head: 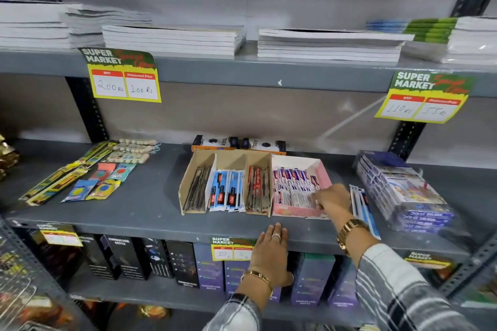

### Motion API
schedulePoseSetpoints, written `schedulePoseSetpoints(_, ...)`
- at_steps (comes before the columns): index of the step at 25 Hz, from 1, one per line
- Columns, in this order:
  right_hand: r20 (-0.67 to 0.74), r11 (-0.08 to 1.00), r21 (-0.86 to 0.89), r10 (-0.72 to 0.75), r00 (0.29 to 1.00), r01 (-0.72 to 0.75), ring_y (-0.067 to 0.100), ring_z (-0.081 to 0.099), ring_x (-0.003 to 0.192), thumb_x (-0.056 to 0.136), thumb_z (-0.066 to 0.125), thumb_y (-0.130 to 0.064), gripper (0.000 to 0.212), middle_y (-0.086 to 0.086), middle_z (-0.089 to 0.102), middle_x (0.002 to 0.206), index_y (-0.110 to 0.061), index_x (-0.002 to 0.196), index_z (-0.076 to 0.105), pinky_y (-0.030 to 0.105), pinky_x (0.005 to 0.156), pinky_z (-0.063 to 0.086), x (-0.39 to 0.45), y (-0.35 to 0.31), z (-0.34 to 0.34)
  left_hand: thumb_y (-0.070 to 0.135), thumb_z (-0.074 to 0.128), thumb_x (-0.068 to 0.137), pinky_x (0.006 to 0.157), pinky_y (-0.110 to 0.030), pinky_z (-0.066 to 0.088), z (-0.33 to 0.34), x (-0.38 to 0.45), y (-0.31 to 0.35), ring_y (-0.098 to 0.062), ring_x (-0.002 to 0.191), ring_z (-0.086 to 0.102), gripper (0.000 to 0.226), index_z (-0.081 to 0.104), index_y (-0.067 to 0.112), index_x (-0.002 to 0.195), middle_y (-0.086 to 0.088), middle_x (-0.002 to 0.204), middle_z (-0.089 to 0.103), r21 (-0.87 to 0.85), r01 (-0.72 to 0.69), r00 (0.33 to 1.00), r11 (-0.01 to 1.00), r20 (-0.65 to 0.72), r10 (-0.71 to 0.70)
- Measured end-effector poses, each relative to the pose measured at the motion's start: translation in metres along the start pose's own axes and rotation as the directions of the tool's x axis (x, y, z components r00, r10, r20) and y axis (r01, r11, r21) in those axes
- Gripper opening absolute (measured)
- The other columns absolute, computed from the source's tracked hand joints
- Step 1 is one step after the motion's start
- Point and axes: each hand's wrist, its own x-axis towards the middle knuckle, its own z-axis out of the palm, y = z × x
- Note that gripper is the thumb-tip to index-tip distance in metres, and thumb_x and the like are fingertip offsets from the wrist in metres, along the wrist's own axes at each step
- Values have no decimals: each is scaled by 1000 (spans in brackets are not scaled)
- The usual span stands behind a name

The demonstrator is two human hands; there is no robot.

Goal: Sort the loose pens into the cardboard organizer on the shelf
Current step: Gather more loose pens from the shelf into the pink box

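Currently right hand (332, 197) reaches into the pink tray (324, 169), fingers curled among pen packets (291, 185); whether it pinches one cannot be told. Left hand (270, 252) rests flat, fingers together, on the shelf edge (161, 226). Suggest lifting one packet, aligning it lengthwise with a cardboard organizer (226, 160) slot; loose pens (361, 205) remain beside the tray.

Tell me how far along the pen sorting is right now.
Mostly done, it seems: the brown cardboard organizer already holds dark pens, blue packs and red packs, one kind per slot. In hand: the right hand is among the packs in the adjoining pink box, grip unclear; the left hand rests on the grey shelf edge. Left: a few loose blue-and-white pens lying right of the pink box.
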Motion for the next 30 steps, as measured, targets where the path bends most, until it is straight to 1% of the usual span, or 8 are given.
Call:
schedulePoseSetpoints(5,-199,989,-108,-124,972,104,40,65,102,87,59,-7,25,27,68,109,9,105,65,40,82,55,-9,-10,-20,35,60,89,121,-38,4,-2,-1,2,-30,147,-2,94,-3,4,150,-15,160,-5,24,-5,1000,1000,20,4)
schedulePoseSetpoints(9,-265,969,-214,-178,948,123,44,60,110,90,50,0,25,32,63,116,11,108,62,44,89,51,-9,5,-42,34,59,89,121,-39,5,-4,-1,5,-30,147,-3,92,-3,4,150,-15,160,-5,26,5,999,1000,41,-6)
schedulePoseSetpoints(13,-194,922,-368,-203,960,120,43,62,110,89,50,0,27,29,64,117,9,110,63,44,89,53,-6,34,-56,31,54,92,121,-38,4,-5,-2,8,-29,147,-2,84,0,3,151,-14,160,-3,-10,27,1000,1000,11,-27)
schedulePoseSetpoints(16,-105,887,-441,-201,974,136,39,62,112,90,54,-8,29,26,65,119,6,114,62,41,91,52,-12,46,-57,27,50,94,121,-38,3,-5,1,12,-27,147,-2,79,0,3,151,-12,161,-4,-4,13,1000,1000,-24,-13)
schedulePoseSetpoints(19,-43,880,-455,-172,984,134,37,61,115,89,61,-18,35,22,63,123,4,117,59,38,92,52,-16,50,-54,28,49,95,120,-38,2,-3,3,19,-28,147,-3,79,-2,4,151,-13,160,-5,-11,23,1000,1000,-9,-23)
schedulePoseSetpoints(21,-32,872,-472,-161,986,127,35,60,117,88,63,-18,37,20,63,125,2,118,58,37,93,52,-18,53,-51,29,51,95,120,-39,1,-1,4,23,-29,147,-4,82,-4,4,150,-13,160,-5,7,40,999,999,4,-40)
schedulePoseSetpoints(26,-56,884,-462,-116,992,77,35,57,120,91,55,-5,34,22,59,129,4,124,54,37,97,50,-16,57,-46,31,55,93,120,-40,1,-2,6,26,-29,147,-5,88,-6,4,150,-14,160,-7,32,66,997,997,27,-66)
schedulePoseSetpoints(30,-66,933,-359,-43,997,16,37,57,120,89,57,-1,33,24,58,129,6,121,54,39,95,50,-12,58,-46,33,57,92,120,-41,2,0,6,26,-29,147,-5,90,-6,4,150,-14,160,-7,41,67,997,997,31,-68)
